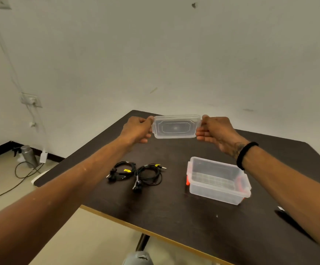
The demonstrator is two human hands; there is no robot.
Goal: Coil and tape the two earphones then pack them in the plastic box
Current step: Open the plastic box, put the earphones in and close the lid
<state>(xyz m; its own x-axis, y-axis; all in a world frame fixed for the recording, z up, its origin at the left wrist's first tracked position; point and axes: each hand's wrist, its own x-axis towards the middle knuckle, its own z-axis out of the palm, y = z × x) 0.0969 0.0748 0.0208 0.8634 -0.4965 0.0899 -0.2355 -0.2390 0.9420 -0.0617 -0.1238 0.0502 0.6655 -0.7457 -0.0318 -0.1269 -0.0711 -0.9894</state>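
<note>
Overhead, dark table (174,217) against pale wall (174,54), beige floor (2,178).

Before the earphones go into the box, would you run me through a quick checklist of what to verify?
1. Lid off the plastic box: ok, left hand and right hand grip its ends above the table.
2. Box empty and upright: ok.
3. Left earphone coiled, yellow tape on: ok.
4. Right earphone coiled, yellow tape on: ok.
5. Hands free to pick up: not ok, both hold the lid.
6. Tape holds firmly: cannot tell.
</note>
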